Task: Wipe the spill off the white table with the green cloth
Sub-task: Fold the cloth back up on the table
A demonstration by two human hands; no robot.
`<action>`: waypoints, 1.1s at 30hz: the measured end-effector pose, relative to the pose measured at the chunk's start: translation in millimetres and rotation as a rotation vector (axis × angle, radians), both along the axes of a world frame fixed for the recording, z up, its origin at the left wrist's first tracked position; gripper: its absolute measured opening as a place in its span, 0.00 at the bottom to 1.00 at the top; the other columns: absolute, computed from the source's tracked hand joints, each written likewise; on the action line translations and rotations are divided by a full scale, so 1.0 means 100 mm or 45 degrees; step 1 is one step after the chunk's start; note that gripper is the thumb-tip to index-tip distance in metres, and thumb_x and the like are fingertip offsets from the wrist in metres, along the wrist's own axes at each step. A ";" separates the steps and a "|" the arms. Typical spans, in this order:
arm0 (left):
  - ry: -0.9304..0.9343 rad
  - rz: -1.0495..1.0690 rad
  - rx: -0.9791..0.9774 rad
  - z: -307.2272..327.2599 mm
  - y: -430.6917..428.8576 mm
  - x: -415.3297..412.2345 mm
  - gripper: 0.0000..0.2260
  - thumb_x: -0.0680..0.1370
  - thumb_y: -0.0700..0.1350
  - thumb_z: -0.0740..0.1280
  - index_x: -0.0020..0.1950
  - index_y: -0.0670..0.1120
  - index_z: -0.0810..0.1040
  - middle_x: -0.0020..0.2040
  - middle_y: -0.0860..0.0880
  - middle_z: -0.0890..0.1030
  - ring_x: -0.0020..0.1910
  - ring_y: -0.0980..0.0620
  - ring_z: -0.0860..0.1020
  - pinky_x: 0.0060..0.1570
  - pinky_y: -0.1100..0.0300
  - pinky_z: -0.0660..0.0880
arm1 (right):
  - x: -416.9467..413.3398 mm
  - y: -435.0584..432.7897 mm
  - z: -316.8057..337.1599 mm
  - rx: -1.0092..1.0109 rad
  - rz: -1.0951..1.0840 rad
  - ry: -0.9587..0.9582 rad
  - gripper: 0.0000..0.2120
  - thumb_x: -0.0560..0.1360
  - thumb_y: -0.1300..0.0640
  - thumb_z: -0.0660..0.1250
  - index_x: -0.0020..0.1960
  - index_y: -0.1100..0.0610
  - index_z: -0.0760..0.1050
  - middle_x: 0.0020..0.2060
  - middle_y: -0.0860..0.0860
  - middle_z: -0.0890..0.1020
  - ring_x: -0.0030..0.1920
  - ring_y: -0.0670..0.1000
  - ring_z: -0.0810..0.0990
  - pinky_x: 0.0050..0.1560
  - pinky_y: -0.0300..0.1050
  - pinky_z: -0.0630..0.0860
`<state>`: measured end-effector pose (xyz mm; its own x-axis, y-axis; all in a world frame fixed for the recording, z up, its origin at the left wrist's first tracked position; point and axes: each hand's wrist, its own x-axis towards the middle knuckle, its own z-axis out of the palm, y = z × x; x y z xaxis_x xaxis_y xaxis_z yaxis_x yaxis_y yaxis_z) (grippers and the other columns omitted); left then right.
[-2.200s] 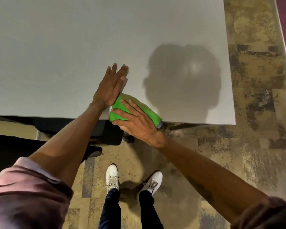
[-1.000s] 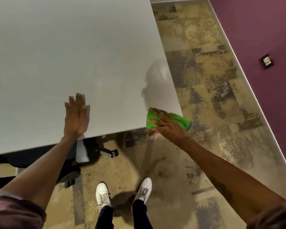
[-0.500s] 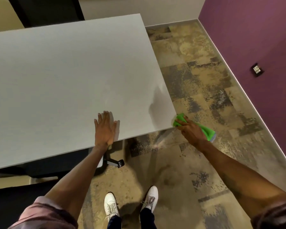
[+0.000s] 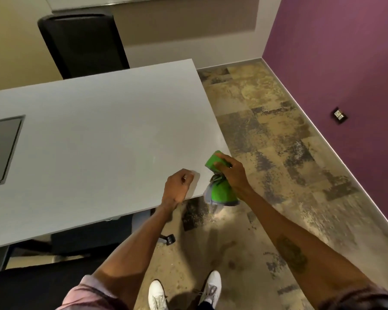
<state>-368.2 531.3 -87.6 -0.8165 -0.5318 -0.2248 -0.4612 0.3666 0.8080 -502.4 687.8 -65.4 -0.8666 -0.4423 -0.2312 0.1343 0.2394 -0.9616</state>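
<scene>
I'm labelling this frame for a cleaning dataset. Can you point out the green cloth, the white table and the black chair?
green cloth [image 4: 222, 191]: head view, lower bunched part below the right hand.
white table [image 4: 99, 142]: head view, bare middle of the top.
black chair [image 4: 81, 41]: head view, middle of the backrest.

pink sleeves [image 4: 85, 294]; white shoes [image 4: 157, 296]; forearm tattoo [image 4: 292, 253]

white table [image 4: 94, 135] top bare and open, black chair [image 4: 81, 43] behind far edge

Black chair [image 4: 83, 44] against beige wall, purple wall [image 4: 345, 52] with socket [image 4: 339, 115], mottled floor [image 4: 267, 135]
</scene>
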 end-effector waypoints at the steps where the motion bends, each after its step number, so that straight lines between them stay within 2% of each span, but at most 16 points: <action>1: 0.036 0.018 0.065 0.06 0.03 0.00 0.08 0.82 0.50 0.63 0.51 0.52 0.83 0.50 0.51 0.86 0.50 0.50 0.82 0.50 0.55 0.74 | 0.03 -0.04 0.05 -0.023 -0.007 0.003 0.21 0.76 0.60 0.71 0.68 0.56 0.75 0.67 0.54 0.77 0.62 0.51 0.77 0.55 0.32 0.77; 4: 0.126 0.045 0.216 0.25 0.07 -0.01 0.09 0.82 0.47 0.64 0.48 0.52 0.84 0.44 0.53 0.85 0.45 0.51 0.82 0.49 0.59 0.75 | 0.12 -0.13 0.16 -0.121 -0.027 -0.084 0.25 0.78 0.58 0.68 0.73 0.52 0.68 0.71 0.53 0.72 0.67 0.53 0.74 0.66 0.51 0.76; 7: 0.151 0.020 0.296 0.42 0.06 -0.04 0.10 0.82 0.43 0.64 0.47 0.46 0.85 0.42 0.52 0.85 0.41 0.54 0.79 0.50 0.58 0.74 | 0.21 -0.21 0.25 -0.163 -0.071 -0.156 0.25 0.79 0.58 0.66 0.75 0.53 0.66 0.73 0.53 0.70 0.70 0.54 0.72 0.70 0.56 0.71; 9: 0.123 -0.021 0.327 0.51 0.06 -0.06 0.10 0.81 0.41 0.64 0.50 0.43 0.86 0.46 0.49 0.86 0.42 0.54 0.80 0.50 0.59 0.74 | 0.26 -0.26 0.29 -0.169 -0.082 -0.182 0.24 0.80 0.57 0.65 0.75 0.54 0.65 0.73 0.54 0.70 0.70 0.55 0.72 0.71 0.58 0.70; 11: 0.093 -0.030 0.313 0.60 0.05 -0.06 0.11 0.81 0.39 0.64 0.57 0.42 0.85 0.53 0.47 0.86 0.48 0.52 0.81 0.50 0.63 0.75 | 0.32 -0.32 0.35 -0.198 -0.100 -0.223 0.23 0.80 0.56 0.64 0.74 0.55 0.66 0.72 0.54 0.71 0.70 0.56 0.72 0.72 0.59 0.69; 13: 0.074 -0.005 0.292 0.68 0.04 -0.05 0.12 0.80 0.39 0.64 0.60 0.43 0.84 0.57 0.46 0.85 0.52 0.50 0.81 0.52 0.61 0.76 | 0.36 -0.38 0.41 -0.232 -0.109 -0.264 0.22 0.80 0.56 0.64 0.74 0.55 0.67 0.72 0.55 0.71 0.70 0.56 0.72 0.72 0.58 0.68; 15: 0.076 0.020 0.285 0.75 0.04 -0.02 0.10 0.80 0.41 0.65 0.57 0.44 0.85 0.55 0.46 0.86 0.51 0.50 0.81 0.53 0.56 0.76 | 0.41 -0.44 0.46 -0.250 -0.088 -0.301 0.22 0.80 0.56 0.64 0.74 0.54 0.67 0.72 0.54 0.71 0.70 0.54 0.71 0.73 0.56 0.68; 17: 0.095 0.051 0.270 0.82 0.03 0.01 0.10 0.81 0.46 0.66 0.52 0.46 0.86 0.50 0.47 0.87 0.46 0.53 0.80 0.49 0.58 0.75 | 0.47 -0.50 0.52 -0.262 -0.043 -0.314 0.22 0.81 0.56 0.64 0.74 0.52 0.67 0.73 0.52 0.70 0.68 0.50 0.71 0.72 0.50 0.68; 19: 0.110 0.074 0.266 0.88 0.02 0.05 0.12 0.80 0.51 0.66 0.49 0.44 0.85 0.47 0.45 0.86 0.43 0.53 0.79 0.45 0.57 0.74 | 0.52 -0.56 0.56 -0.281 -0.019 -0.317 0.22 0.81 0.55 0.63 0.74 0.51 0.67 0.72 0.52 0.71 0.66 0.49 0.73 0.69 0.47 0.70; 20: 0.110 0.076 0.274 0.90 0.01 0.07 0.15 0.80 0.54 0.66 0.48 0.43 0.84 0.46 0.43 0.85 0.41 0.53 0.79 0.45 0.55 0.74 | 0.55 -0.59 0.58 -0.290 -0.018 -0.325 0.21 0.81 0.55 0.63 0.74 0.50 0.67 0.71 0.52 0.72 0.66 0.50 0.74 0.69 0.49 0.72; 21: 0.115 0.079 0.294 0.92 0.00 0.09 0.17 0.79 0.57 0.67 0.46 0.44 0.83 0.44 0.44 0.85 0.40 0.54 0.78 0.43 0.57 0.73 | 0.58 -0.62 0.60 -0.298 -0.018 -0.338 0.21 0.82 0.55 0.62 0.74 0.50 0.67 0.70 0.53 0.74 0.65 0.52 0.76 0.69 0.52 0.73; 24: 0.169 0.136 0.345 1.00 -0.03 0.15 0.15 0.76 0.65 0.67 0.44 0.55 0.83 0.41 0.57 0.85 0.37 0.64 0.80 0.37 0.73 0.72 | 0.66 -0.71 0.66 -0.288 -0.004 -0.344 0.21 0.82 0.56 0.61 0.74 0.48 0.66 0.67 0.54 0.76 0.63 0.56 0.78 0.66 0.57 0.75; 26: 0.186 0.159 0.316 1.02 -0.08 0.19 0.13 0.76 0.63 0.69 0.51 0.56 0.84 0.46 0.57 0.86 0.42 0.63 0.83 0.41 0.70 0.75 | 0.70 -0.78 0.69 -0.260 0.018 -0.318 0.21 0.82 0.55 0.60 0.74 0.47 0.65 0.68 0.54 0.75 0.64 0.55 0.77 0.67 0.57 0.74; 29: 0.204 0.197 0.290 1.01 -0.20 0.27 0.15 0.76 0.58 0.72 0.58 0.52 0.82 0.51 0.55 0.85 0.49 0.53 0.84 0.51 0.59 0.80 | 0.79 -0.92 0.71 -0.286 0.043 -0.362 0.20 0.83 0.55 0.58 0.75 0.48 0.65 0.70 0.54 0.73 0.66 0.57 0.76 0.69 0.59 0.72; 33: 0.248 0.216 0.280 1.02 -0.43 0.40 0.18 0.75 0.51 0.73 0.65 0.52 0.78 0.56 0.50 0.83 0.53 0.50 0.83 0.54 0.56 0.80 | 0.92 -1.15 0.73 -0.371 0.038 -0.459 0.20 0.84 0.58 0.55 0.75 0.51 0.64 0.72 0.55 0.71 0.68 0.58 0.74 0.71 0.60 0.69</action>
<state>-328.1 488.8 14.7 -0.7595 -0.6198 -0.1973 -0.3297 0.1053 0.9382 -410.7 573.1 7.8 -0.7396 -0.5569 -0.3779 0.4698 -0.0251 -0.8824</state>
